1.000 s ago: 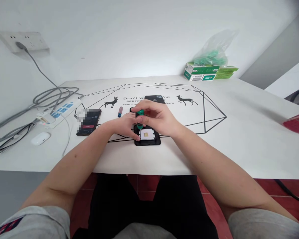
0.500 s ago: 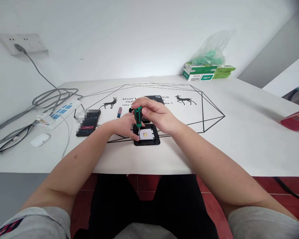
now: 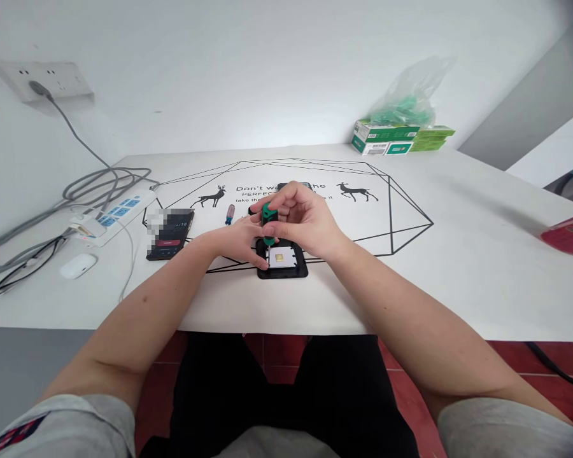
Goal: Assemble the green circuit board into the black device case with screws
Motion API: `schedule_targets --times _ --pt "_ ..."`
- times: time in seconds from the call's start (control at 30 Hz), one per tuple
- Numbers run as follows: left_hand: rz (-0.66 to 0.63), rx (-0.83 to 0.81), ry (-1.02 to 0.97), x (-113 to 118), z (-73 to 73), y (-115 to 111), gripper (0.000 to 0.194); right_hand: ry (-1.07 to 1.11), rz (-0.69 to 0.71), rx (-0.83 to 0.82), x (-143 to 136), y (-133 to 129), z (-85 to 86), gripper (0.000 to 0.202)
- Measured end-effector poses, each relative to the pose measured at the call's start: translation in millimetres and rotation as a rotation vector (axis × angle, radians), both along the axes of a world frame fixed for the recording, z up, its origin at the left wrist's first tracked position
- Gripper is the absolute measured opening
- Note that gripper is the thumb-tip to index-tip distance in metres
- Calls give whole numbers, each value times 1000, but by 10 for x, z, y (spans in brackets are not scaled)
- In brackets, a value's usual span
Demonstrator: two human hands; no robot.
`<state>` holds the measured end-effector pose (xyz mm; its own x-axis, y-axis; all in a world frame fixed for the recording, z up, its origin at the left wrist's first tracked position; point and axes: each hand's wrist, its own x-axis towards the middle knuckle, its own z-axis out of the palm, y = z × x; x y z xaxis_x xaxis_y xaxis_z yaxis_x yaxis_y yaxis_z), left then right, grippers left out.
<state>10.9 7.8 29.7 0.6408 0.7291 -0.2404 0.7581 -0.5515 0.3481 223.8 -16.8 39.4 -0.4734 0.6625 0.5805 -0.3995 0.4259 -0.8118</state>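
Note:
A green-and-black screwdriver (image 3: 269, 222) stands nearly upright with its shaft down at the left edge of a black square device (image 3: 282, 273). Its handle is pinched between the thumb and fingers of my right hand (image 3: 305, 219). Inside the device lies a white panel with a small gold square (image 3: 280, 258). My left hand (image 3: 241, 240) reaches in from the left, fingers apart, its thumb at the panel's lower left corner; some of its fingertips are hidden behind the screwdriver and my right hand.
A small screwdriver (image 3: 230, 214) lies behind my left hand. Leftward are a phone (image 3: 174, 235), a power strip (image 3: 124, 213), glasses (image 3: 26, 267), a white case (image 3: 78, 266) and cables. Another dark object (image 3: 293, 186) lies behind my right hand. Green boxes (image 3: 386, 133) stand at the back right.
The fingers of my right hand have shifted around the screwdriver handle, the thumb now lower across it. The handle has moved slightly right. My left hand stays at the device.

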Motion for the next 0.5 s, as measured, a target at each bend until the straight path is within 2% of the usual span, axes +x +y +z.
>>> schedule_targets --times 0.17,0.23,0.43,0.5 --pt "-12 9 12 15 21 -10 78 -38 79 -29 22 -5 6 30" --pt "-16 17 7 24 31 -18 76 -97 67 -2 47 -2 14 30" --pt "-11 6 -34 15 2 -3 76 -215 -191 310 94 81 -10 37" --pt "-15 6 -42 5 -14 8 75 -228 -244 364 97 101 -13 36"
